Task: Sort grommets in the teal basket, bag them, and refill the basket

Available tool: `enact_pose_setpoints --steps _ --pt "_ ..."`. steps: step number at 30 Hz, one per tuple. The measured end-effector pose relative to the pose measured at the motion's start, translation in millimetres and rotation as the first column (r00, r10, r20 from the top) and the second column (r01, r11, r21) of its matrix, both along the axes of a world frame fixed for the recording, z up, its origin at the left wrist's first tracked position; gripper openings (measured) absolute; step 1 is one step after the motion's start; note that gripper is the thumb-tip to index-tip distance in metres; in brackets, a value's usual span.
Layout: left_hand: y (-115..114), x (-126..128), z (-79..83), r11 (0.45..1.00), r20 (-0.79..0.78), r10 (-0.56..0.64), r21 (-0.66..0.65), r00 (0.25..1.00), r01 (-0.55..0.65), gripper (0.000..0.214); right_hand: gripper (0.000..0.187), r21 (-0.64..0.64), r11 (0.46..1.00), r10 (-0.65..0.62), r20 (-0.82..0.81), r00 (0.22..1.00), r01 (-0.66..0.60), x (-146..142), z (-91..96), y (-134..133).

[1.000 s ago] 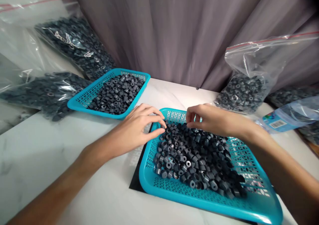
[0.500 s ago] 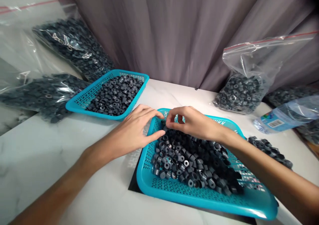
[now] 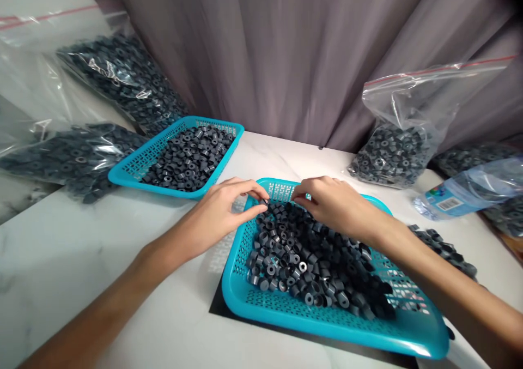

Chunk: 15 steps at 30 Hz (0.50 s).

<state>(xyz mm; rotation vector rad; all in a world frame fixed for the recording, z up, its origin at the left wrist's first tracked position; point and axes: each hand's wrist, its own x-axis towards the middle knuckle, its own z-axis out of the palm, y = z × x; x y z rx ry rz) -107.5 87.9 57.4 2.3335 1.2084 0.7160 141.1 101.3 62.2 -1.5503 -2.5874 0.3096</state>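
Observation:
My left hand [image 3: 229, 205] is at the far left corner of the near turquoise basket [image 3: 327, 331]. Its thumb and fingertips pinch a small dark grey plastic cap [image 3: 265, 203]. Over the far side of the same basket is my right hand [image 3: 330, 203], fingers curled and thumb pressed in. Whatever lies between those fingertips is hidden. Below both hands, many short, hollow dark grey caps [image 3: 302, 267] are heaped in the basket, some showing a round centre hole.
A second turquoise basket [image 3: 163, 192] of similar caps stands at the back left. Clear zip bags of caps lean behind it [image 3: 122, 80] and at the back right [image 3: 396, 151]. On the right are a plastic bottle [image 3: 453, 200] lying tilted and a loose pile of caps [image 3: 445, 249].
My right hand has moved right, away from my left. The left thumb and fingers, apart before, have closed on a cap.

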Motion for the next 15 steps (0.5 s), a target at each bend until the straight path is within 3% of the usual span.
enact_pose_setpoints --steps 5,11,13,15 --pt "3.0 -4.0 2.0 0.995 0.075 -0.014 -0.094 0.997 0.021 0.015 0.022 0.089 0.988 0.121 0.024 0.992 -0.123 -37.4 -4.8 2.1" --pt "5.3 -7.6 -0.1 0.994 0.041 -0.04 -0.096 0.998 0.044 0.023 0.023 0.086 0.992 0.086 0.045 0.995 -0.09 -54.4 -21.3 15.2" --pt "4.7 -7.5 -0.9 0.996 0.004 -0.066 -0.062 0.998 0.066 0.023 0.021 0.076 0.996 0.058 -0.027 0.998 -0.056 -46.5 -17.4 14.6" --pt "3.0 -6.3 -1.9 0.998 -0.021 -0.064 -0.028 0.998 0.064 0.024 0.018 0.004 0.999 0.035 -0.225 0.974 -0.035 -35.9 -10.4 11.0"
